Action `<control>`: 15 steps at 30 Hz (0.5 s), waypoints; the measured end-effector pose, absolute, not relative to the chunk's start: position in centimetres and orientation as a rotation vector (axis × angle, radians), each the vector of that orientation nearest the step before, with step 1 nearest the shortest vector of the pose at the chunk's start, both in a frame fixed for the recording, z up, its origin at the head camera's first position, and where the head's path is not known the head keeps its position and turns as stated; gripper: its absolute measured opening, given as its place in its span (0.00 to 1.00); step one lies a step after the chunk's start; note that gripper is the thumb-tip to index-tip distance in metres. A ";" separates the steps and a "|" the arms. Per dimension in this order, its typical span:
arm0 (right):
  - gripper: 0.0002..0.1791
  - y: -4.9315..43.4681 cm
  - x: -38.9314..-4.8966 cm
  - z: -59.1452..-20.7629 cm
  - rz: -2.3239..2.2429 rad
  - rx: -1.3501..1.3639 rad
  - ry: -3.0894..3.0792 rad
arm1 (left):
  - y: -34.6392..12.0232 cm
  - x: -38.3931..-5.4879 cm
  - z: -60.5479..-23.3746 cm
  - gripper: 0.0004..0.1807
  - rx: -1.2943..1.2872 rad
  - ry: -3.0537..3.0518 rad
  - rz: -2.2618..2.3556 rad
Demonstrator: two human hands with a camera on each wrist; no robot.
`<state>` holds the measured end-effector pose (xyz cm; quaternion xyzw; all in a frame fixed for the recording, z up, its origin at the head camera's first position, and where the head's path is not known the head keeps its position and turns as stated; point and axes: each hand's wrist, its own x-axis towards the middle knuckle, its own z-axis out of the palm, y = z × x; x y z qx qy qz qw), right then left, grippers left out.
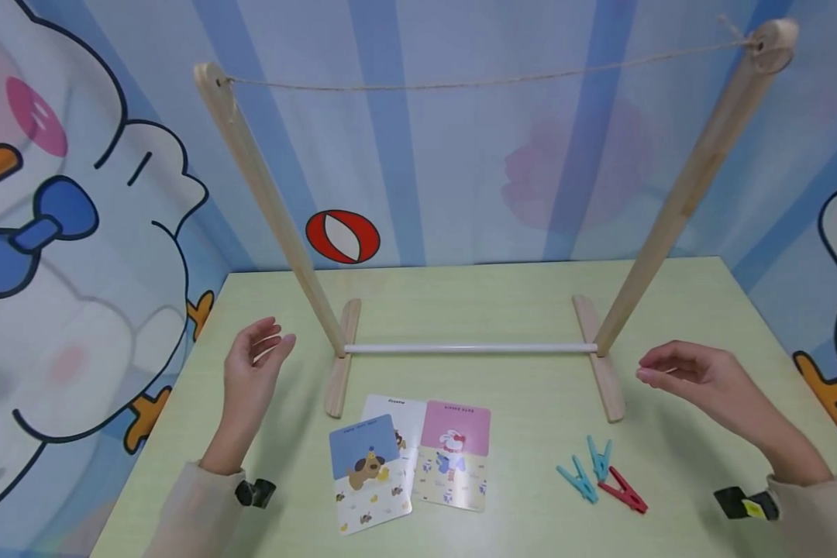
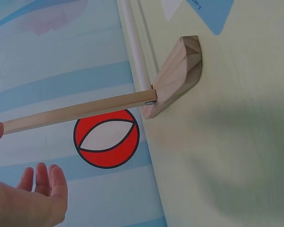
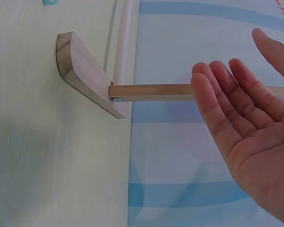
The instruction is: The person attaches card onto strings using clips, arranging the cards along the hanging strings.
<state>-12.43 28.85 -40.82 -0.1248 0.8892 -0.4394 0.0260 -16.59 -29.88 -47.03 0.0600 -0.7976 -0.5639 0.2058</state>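
A wooden frame stands on the table, its left post [image 1: 272,209] and right post [image 1: 690,186] joined at the top by a thin string [image 1: 418,87] and low down by a white rod [image 1: 470,349]. My left hand [image 1: 253,380] hovers just left of the left post, fingers loosely bent and holding nothing. To the right of the other post is my right hand [image 1: 704,380], likewise holding nothing; the right wrist view shows its palm and relaxed fingers [image 3: 244,104]. Neither hand touches the frame in the head view.
Three picture cards lie near the front: a blue dog card [image 1: 370,474], a pink rabbit card [image 1: 453,457] and a partly covered white card [image 1: 397,411]. Right of them lie two blue clothespins [image 1: 577,480] and a red clothespin [image 1: 624,490]. A printed curtain [image 1: 446,170] hangs behind the table.
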 end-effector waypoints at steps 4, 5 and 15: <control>0.12 28.6 -12.2 -41.2 -1.334 -0.437 2.732 | -31.2 -16.3 -49.4 0.30 0.244 -2.344 -1.442; 0.11 28.5 -12.2 -41.3 -1.331 -0.454 2.731 | -32.3 -16.9 -51.4 0.30 0.250 -2.362 -1.409; 0.12 27.4 -11.7 -42.9 -1.243 -0.552 2.720 | -33.7 -15.5 -55.1 0.33 0.358 -2.576 -1.243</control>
